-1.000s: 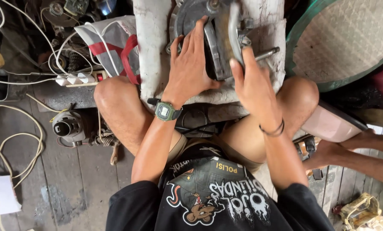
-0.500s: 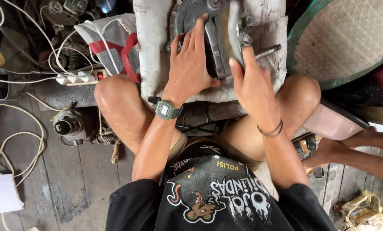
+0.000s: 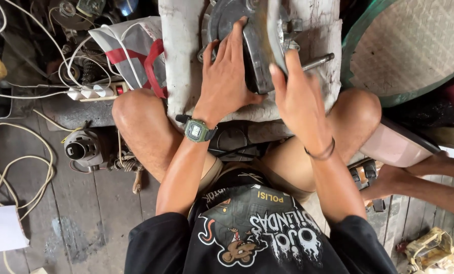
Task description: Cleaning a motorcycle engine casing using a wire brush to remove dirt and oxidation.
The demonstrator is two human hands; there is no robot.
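A dark grey metal motor housing (image 3: 257,35) with a protruding steel shaft (image 3: 318,61) stands on a white wooden block (image 3: 178,56) between my knees. My left hand (image 3: 227,76), with a green wristwatch, lies flat against the housing's left face, fingers spread over it. My right hand (image 3: 298,101), with a thin wrist bangle, presses its fingers against the right side of the housing near the shaft. Both hands grip the part between them.
A white power strip (image 3: 92,93) with white cables lies at the left, beside a red and white bag (image 3: 130,53). A small round motor part (image 3: 82,148) rests on the plank floor. A woven round tray (image 3: 414,45) is at the right. Another person's foot (image 3: 419,177) reaches in from the right.
My right hand has slid up along the housing's right side. The left hand stays pressed on the housing. The view has shifted slightly.
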